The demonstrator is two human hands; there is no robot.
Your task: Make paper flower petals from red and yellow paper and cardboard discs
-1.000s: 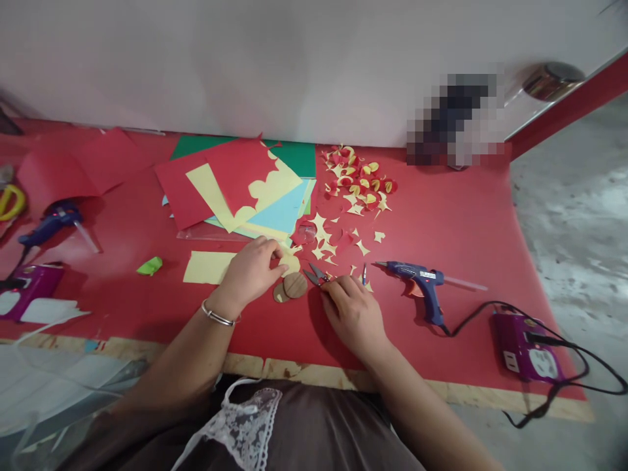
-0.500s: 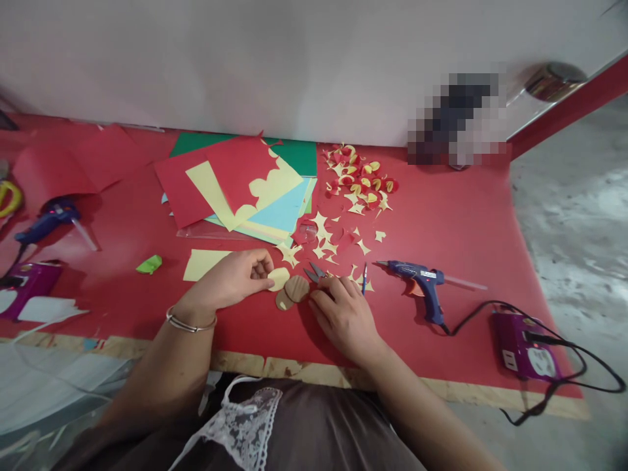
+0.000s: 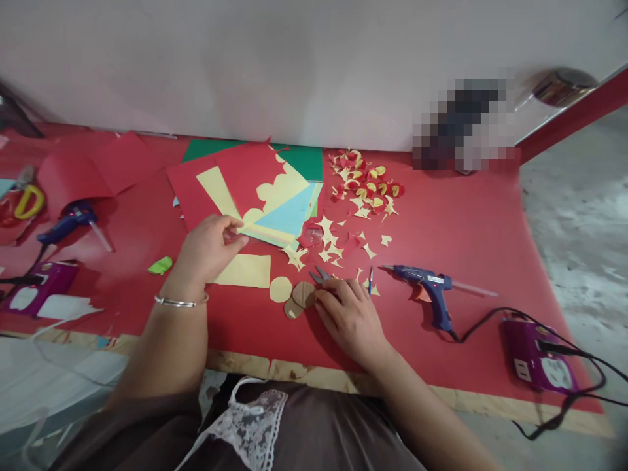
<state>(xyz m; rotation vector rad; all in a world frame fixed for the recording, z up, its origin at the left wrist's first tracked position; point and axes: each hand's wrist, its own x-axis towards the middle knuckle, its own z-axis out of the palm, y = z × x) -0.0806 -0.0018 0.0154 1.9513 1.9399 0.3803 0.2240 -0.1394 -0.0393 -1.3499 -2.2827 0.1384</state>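
My left hand (image 3: pixel 210 248) is at the lower left edge of the paper stack, its fingertips by the end of a pale yellow paper strip (image 3: pixel 216 186). Thumb and fingers are apart. My right hand (image 3: pixel 350 317) lies on the table, closed over a pair of scissors; the blades (image 3: pixel 320 275) stick out at the far left and the handles are hidden. Left of that hand lie a round pale yellow paper piece (image 3: pixel 281 289), a wood-grained disc (image 3: pixel 303 295) and a smaller brown disc (image 3: pixel 293 309) partly under it. A yellow paper rectangle (image 3: pixel 245 270) lies behind them.
Red sheets (image 3: pixel 196 196) top the paper stack. Yellow scraps (image 3: pixel 326 232) and red-yellow curled pieces (image 3: pixel 373 183) spread right of it. A blue glue gun (image 3: pixel 424 284) is wired to a purple box (image 3: pixel 537 356); another glue gun (image 3: pixel 71 219) and yellow-handled scissors (image 3: pixel 30 203) lie left.
My left hand has let go of the round yellow paper piece, now flat on the table, and moved left and away from me to the stack. My right hand stays on the scissors.
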